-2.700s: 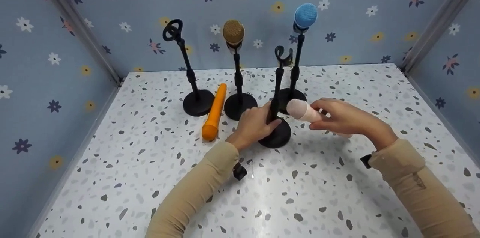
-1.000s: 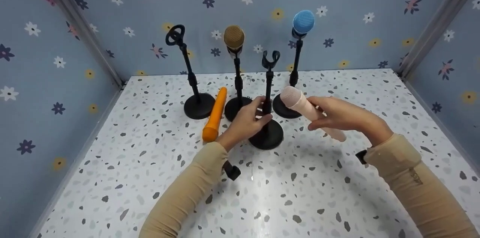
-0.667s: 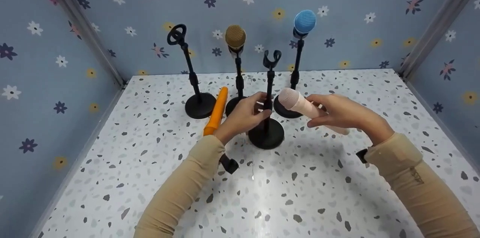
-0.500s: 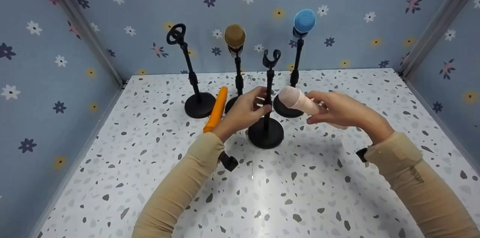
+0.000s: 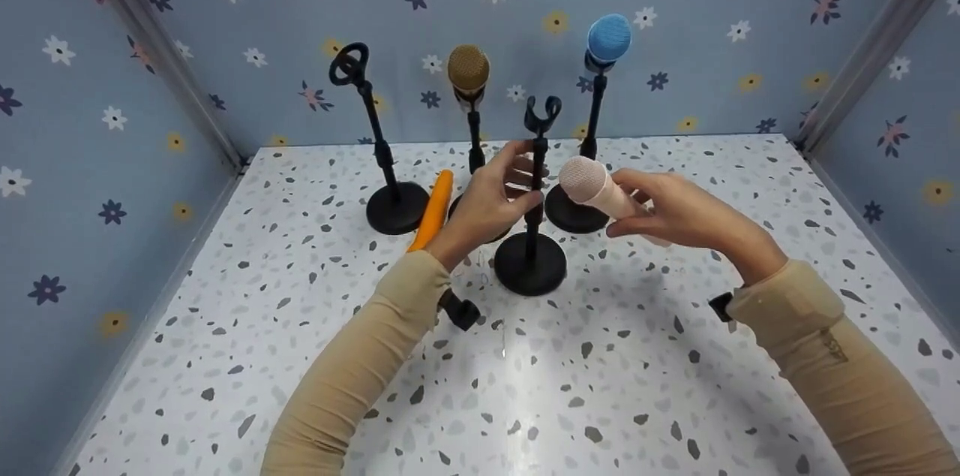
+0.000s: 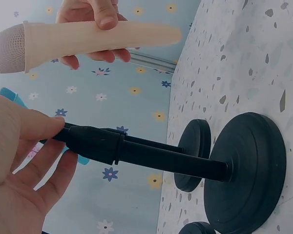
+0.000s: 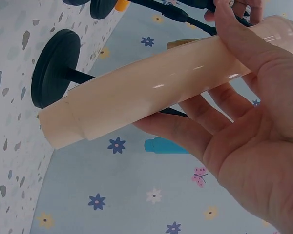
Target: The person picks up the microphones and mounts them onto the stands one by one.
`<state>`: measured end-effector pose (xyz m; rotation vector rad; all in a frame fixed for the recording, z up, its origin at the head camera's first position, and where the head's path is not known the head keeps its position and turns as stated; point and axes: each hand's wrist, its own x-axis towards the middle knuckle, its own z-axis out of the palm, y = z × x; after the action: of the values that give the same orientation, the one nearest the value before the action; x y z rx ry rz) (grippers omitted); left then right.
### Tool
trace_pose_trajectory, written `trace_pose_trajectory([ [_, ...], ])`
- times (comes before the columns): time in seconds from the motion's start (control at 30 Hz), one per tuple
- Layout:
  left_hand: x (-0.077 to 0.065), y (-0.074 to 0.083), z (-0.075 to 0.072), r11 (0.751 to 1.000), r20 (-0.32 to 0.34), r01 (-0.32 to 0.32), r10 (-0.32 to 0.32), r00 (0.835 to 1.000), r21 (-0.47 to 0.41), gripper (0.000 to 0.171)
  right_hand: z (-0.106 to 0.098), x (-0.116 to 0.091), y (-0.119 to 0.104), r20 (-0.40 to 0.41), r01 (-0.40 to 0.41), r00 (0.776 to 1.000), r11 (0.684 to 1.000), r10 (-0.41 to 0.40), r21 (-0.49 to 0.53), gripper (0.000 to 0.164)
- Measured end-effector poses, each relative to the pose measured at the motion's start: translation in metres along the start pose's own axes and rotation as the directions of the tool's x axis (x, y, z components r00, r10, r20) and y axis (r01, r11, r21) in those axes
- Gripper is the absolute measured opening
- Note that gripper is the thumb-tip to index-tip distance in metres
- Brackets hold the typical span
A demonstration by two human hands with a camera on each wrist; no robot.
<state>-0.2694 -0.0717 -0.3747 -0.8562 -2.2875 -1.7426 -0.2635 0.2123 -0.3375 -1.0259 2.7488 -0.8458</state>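
Observation:
My left hand [image 5: 491, 202] pinches the pole of the front black microphone stand [image 5: 530, 266] between thumb and fingers, just above the middle collar in the left wrist view. The stand is upright on its round base, and its forked clip [image 5: 541, 115] holds nothing. To the right, my right hand [image 5: 679, 213] grips a pale pink microphone [image 5: 592, 185] by its handle. The microphone is tilted, its mesh head pointing up and left beside the pole, apart from the clip. In the right wrist view the thumb lies over the microphone handle [image 7: 136, 92], with fingers beneath.
Behind stand a gold microphone [image 5: 468, 69] and a blue microphone [image 5: 609, 39], each on a black stand. Another black stand [image 5: 396, 207] at the left has a bare ring clip. An orange microphone [image 5: 433, 213] lies on the speckled table [image 5: 300, 356], partly behind my left wrist.
The front stand has shifted slightly left and its clip has turned to face me. My left hand has slid up the pole. The pink microphone has risen slightly in my right hand.

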Motion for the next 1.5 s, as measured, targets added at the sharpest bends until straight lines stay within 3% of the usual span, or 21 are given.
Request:
trace_pose_trajectory([
  [0.27,0.003,0.003,0.001,0.999,-0.019,-0.036,0.036,0.999,-0.020,0.056,0.000,0.000,-0.002,-0.022,0.022,1.000,0.999,-0.021,0.043,0.046],
  [0.53,0.004,0.004,0.001,0.999,-0.024,-0.021,0.020,1.000,-0.038,0.055,0.001,-0.001,-0.003,-0.016,0.035,0.999,0.996,-0.034,0.079,0.051],
  [1.0,0.009,0.006,-0.001,0.997,-0.029,-0.062,0.060,0.998,-0.043,0.048,-0.002,-0.001,-0.010,-0.060,0.059,0.997,0.990,-0.052,0.125,0.057],
  [1.23,0.010,0.009,0.000,0.998,-0.064,-0.042,0.039,0.997,-0.055,0.041,-0.009,-0.001,-0.018,-0.090,0.052,0.995,0.978,-0.034,0.202,0.065],
  [1.5,0.011,0.010,0.001,0.996,-0.102,-0.044,0.037,0.994,-0.071,0.025,-0.024,-0.001,-0.038,-0.140,0.090,0.989,0.967,-0.058,0.240,0.059],
])
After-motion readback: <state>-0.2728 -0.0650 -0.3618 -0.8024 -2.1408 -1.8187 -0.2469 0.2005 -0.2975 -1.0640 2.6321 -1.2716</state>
